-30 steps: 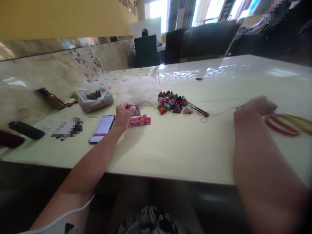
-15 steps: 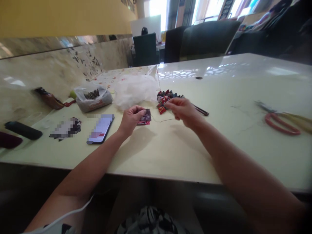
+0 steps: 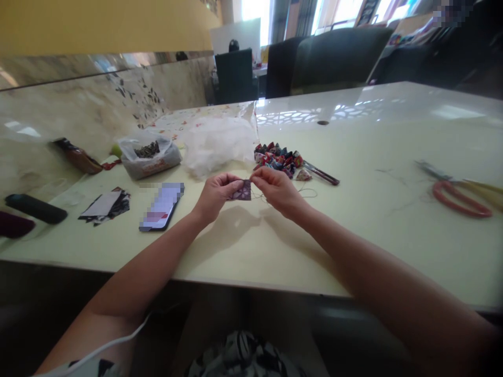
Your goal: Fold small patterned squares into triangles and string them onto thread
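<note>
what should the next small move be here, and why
Perhaps steady the cloth and ease the slack thread clear with the right hand: the left hand pinches the cloth, the right fingers meet near its edge, and thread lies looped around them. Any needle is too small to make out.

Furnished indoor room; home or shop cannot be told. Evidence: glossy table (image 3: 373,230), dark chair (image 3: 234,76) at 12 o'clock, curtained windows (image 3: 336,14) at 1, marbled wall (image 3: 78,102) at 10.
</note>
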The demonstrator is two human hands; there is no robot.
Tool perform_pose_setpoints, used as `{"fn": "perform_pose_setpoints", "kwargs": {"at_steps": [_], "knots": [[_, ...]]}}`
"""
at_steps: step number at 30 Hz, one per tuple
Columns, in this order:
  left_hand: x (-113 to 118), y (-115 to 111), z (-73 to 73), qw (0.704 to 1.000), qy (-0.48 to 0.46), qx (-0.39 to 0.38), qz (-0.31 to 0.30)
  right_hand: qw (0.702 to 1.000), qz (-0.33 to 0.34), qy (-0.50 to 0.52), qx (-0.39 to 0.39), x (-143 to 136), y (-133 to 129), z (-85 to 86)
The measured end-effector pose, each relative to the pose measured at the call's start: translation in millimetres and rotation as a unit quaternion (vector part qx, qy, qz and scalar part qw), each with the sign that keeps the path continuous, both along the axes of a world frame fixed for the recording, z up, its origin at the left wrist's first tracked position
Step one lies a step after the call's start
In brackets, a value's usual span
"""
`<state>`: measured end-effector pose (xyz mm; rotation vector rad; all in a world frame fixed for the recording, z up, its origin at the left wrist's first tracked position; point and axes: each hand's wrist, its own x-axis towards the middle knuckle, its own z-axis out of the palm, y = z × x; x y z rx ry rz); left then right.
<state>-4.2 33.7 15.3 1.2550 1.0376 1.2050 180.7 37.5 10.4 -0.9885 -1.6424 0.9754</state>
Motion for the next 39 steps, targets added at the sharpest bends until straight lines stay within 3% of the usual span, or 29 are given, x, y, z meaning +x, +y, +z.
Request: {"fn": "perform_pose_setpoints", "kwargs": {"at_steps": [11, 39], "knots": [[-4.1, 2.9, -1.6, 1.0, 0.007, 0.008, 0.019, 0.978, -0.067, -0.095, 0.174, 0.4, -4.4, 4.4], [-2.9, 1.1, -0.3, 0.996, 0.055, 0.065, 0.02, 0.971, -0.06, -0.121, 0.199, -2.2, -5.9, 3.6]]}}
